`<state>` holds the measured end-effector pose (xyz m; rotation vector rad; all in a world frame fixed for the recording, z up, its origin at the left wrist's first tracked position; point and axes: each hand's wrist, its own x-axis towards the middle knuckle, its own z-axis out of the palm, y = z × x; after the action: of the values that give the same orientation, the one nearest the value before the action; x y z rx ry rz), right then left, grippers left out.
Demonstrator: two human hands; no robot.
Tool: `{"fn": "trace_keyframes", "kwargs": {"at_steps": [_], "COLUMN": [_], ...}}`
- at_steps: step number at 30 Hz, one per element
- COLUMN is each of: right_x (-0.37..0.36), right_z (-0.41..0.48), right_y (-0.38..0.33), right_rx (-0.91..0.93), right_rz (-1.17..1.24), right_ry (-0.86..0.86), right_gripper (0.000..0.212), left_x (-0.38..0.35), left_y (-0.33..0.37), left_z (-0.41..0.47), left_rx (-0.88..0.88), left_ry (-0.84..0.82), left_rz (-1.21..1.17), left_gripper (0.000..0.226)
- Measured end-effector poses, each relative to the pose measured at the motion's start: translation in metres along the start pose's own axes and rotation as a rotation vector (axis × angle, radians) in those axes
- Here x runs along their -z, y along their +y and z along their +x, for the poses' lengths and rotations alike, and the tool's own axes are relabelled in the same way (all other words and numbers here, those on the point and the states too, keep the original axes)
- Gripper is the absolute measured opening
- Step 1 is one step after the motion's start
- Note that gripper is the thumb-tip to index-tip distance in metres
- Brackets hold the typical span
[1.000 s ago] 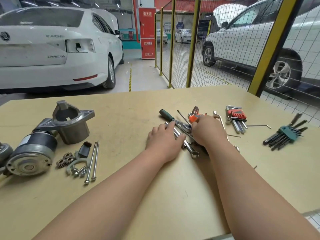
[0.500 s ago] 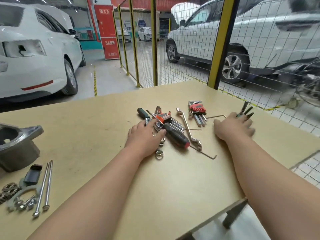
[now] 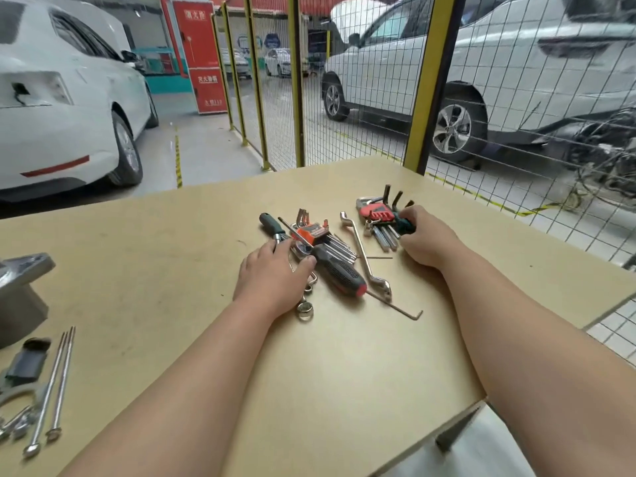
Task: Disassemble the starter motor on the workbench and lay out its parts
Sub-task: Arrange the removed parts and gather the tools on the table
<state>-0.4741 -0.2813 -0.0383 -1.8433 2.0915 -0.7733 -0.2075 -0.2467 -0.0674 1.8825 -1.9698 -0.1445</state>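
Three clip holders carry the hex keys here: an orange plastic holder (image 3: 311,232) at mid-frame with silvery keys fanned toward the lower right, a red plastic holder (image 3: 377,214) just to its right with silvery keys pointing down-frame, and a dark green holder (image 3: 405,226) touching the red one, its black keys standing up toward the top of the frame. Between the orange and red sets lies a silvery offset ring spanner (image 3: 365,258), and a thin L-shaped hex key (image 3: 395,306) lies loose below it. The tan wooden workbench (image 3: 344,373) ends in a slanting edge at the lower right, and its far edge meets a yellow-framed wire mesh fence (image 3: 430,80). Bare board shows between the two forearms and across the wide stretch left of the tool heap. The right hand (image 3: 426,239), at centre right, has its fingers curled round the dark green holder and grips it. The left hand (image 3: 275,280) lies slack and flat, palm down, on the tool heap, its thumb against a black-and-red screwdriver handle (image 3: 339,274); it grasps nothing. The starter's parts sit well apart from both hands at the left edge of the frame: a grey cast-metal starter housing (image 3: 20,290), below it a black plastic cap (image 3: 29,359), and two long silvery through bolts (image 3: 51,387) lying side by side in the lower left.
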Motion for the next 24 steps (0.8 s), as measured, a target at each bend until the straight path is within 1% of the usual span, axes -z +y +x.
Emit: {"fn": "trace_keyframes", "kwargs": {"at_steps": [5, 9, 16, 20, 22, 24], "right_x": [-0.005, -0.009, -0.017, -0.024, -0.023, -0.015], "right_z": [-0.011, -0.02, -0.03, -0.031, -0.033, -0.038], "right_y": [-0.014, -0.021, -0.033, -0.038, -0.041, -0.043], "right_rx": [0.12, 0.161, 0.184, 0.167, 0.145, 0.172], "right_rz": [0.032, 0.034, 0.066, 0.06, 0.025, -0.08], "right_ry": [-0.089, -0.133, -0.147, -0.129, -0.095, -0.06], "right_gripper": [0.052, 0.054, 0.054, 0.053, 0.051, 0.047], "left_x": [0.002, 0.004, 0.009, 0.01, 0.012, 0.014], "left_y": [0.001, 0.003, 0.004, 0.004, 0.002, 0.001], "left_z": [-0.004, -0.007, -0.012, -0.016, -0.017, -0.018], "left_rx": [0.01, 0.018, 0.015, -0.017, -0.03, -0.035], "left_ry": [0.012, 0.027, 0.02, 0.017, 0.015, 0.027], "left_rz": [-0.03, -0.058, -0.124, -0.149, -0.174, -0.218], "left_gripper": [0.061, 0.059, 0.067, 0.066, 0.063, 0.058]}}
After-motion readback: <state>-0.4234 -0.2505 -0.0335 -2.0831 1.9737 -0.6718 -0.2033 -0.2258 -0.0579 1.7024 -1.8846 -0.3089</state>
